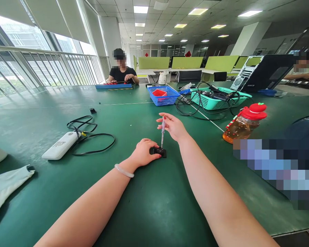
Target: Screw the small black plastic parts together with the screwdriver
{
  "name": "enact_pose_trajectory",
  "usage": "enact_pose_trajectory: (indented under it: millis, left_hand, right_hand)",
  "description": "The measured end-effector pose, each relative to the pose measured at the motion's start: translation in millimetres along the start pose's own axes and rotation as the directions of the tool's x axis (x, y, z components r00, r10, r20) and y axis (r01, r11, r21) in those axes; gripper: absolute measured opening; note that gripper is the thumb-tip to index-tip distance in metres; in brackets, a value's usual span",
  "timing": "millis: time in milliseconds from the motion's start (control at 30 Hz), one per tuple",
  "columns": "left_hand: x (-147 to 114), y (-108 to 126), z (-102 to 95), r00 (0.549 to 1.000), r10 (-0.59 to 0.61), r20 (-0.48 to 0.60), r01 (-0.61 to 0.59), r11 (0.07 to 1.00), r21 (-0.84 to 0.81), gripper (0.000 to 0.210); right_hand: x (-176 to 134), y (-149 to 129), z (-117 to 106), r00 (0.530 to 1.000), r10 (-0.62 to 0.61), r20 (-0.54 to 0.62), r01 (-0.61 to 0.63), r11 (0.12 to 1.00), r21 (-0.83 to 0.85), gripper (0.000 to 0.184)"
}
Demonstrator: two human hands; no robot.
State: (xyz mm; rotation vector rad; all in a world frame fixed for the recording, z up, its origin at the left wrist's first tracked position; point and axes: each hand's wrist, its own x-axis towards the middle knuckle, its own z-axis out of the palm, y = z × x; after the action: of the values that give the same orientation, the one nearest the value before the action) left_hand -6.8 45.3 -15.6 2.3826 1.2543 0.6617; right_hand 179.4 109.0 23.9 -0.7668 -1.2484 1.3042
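On the green table, a small flat black part (162,153) lies under the fingers of my left hand (144,153). That hand grips its left end and presses it to the tabletop, hiding part of it. My right hand (173,127) pinches the top of a screwdriver (162,133) with a clear handle. The screwdriver stands nearly upright, its tip down at the top of the black part. Whether a screw sits under the tip is too small to tell.
A white power bank (61,145) with a black cable lies to the left. Blue (164,100) and teal (208,104) baskets stand ahead, cables spilling from the teal one. A red-lidded bottle (243,123) is at right. A person (122,70) sits across the table (123,113).
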Motion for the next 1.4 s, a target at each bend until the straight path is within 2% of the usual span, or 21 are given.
enact_pose_trajectory:
  millis: [233, 433, 600, 833, 1000, 1200, 1400]
  left_hand:
    - [-0.9, 2.1, -1.2, 0.998, 0.029, 0.053, -0.027, 0.999, -0.042, 0.032]
    - [-1.4, 3.9, -2.1, 0.998, 0.033, 0.047, -0.032, 0.999, -0.032, 0.031]
    - [-2.5, 4.0, -3.5, 0.997, 0.045, 0.062, -0.043, 0.998, -0.037, 0.031]
    - [-4.0, 4.3, -6.4, 0.996, 0.045, 0.08, -0.041, 0.997, -0.058, 0.031]
    - [-3.3, 4.7, -7.5, 0.994, 0.07, 0.08, -0.065, 0.996, -0.054, 0.03]
    - [-4.1, 0.9, -6.7, 0.995, 0.071, 0.073, -0.066, 0.995, -0.073, 0.031]
    - [-6.1, -0.7, -6.9, 0.995, 0.054, 0.078, -0.047, 0.995, -0.087, 0.032]
  right_hand:
    - [-1.1, 22.6, -13.6, 1.0, 0.013, -0.016, -0.01, 0.992, 0.129, 0.033]
    - [-11.5, 25.1, -26.2, 0.998, 0.06, -0.011, -0.056, 0.973, 0.224, 0.031]
    - [-13.6, 31.3, -33.9, 0.999, 0.047, 0.012, -0.048, 0.955, 0.294, 0.033]
    - [-13.2, 37.1, -37.4, 0.999, 0.039, -0.008, -0.037, 0.975, 0.22, 0.032]
    - [-15.1, 33.1, -36.6, 0.998, 0.062, -0.001, -0.059, 0.963, 0.263, 0.036]
    - [-16.1, 32.8, -37.4, 0.999, 0.032, -0.01, -0.03, 0.99, 0.141, 0.032]
    - [-15.2, 36.5, -40.1, 0.999, 0.048, -0.002, -0.046, 0.971, 0.233, 0.031]
